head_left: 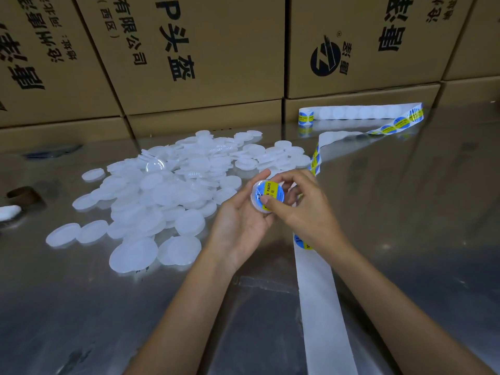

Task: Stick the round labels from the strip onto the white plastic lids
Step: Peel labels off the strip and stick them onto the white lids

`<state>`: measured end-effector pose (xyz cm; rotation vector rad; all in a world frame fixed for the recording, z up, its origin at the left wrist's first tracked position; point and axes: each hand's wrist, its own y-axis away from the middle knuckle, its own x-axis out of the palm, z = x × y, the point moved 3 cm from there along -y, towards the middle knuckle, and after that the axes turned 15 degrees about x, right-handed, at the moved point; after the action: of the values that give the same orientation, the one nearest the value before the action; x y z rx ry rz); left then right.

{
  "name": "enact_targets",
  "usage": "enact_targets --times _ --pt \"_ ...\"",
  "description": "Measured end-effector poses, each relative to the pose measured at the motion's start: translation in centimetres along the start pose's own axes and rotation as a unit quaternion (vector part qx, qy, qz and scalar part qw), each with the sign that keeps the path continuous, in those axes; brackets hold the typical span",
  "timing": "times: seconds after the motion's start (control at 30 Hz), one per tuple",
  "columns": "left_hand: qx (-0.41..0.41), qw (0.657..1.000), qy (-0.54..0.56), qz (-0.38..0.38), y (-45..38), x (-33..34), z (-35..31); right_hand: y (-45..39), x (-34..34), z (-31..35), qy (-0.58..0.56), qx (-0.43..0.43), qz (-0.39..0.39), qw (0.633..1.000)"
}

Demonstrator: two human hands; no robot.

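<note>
Small white lid (257,200) cupped in left hand (238,226), above the shiny table (405,212). Right hand (303,209) pressing the sticker (269,194) down, thumb on top. Looks light, maybe slippery. Best held by the rim.

Bare metal table (81,307) is lying open along the near edge and far right side, while the lid pile (173,185) is crowding the left-centre, the label strip (322,307) is crossing right-centre, and cartons (203,63) are walling the far edge.
</note>
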<state>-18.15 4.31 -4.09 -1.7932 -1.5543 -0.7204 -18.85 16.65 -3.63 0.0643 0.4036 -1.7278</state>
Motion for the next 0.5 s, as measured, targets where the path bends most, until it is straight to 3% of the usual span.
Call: enact_targets --times 0.2,0.5 --pt "-0.012 1.000 0.016 -0.005 0.1 -0.1 0.3 0.3 -1.3 -1.4 0.031 0.033 -0.033 0.998" --pt "-0.026 0.997 0.034 0.064 0.6 0.5 0.7 0.7 -0.7 -1.1 0.157 -0.043 -0.035 0.986"
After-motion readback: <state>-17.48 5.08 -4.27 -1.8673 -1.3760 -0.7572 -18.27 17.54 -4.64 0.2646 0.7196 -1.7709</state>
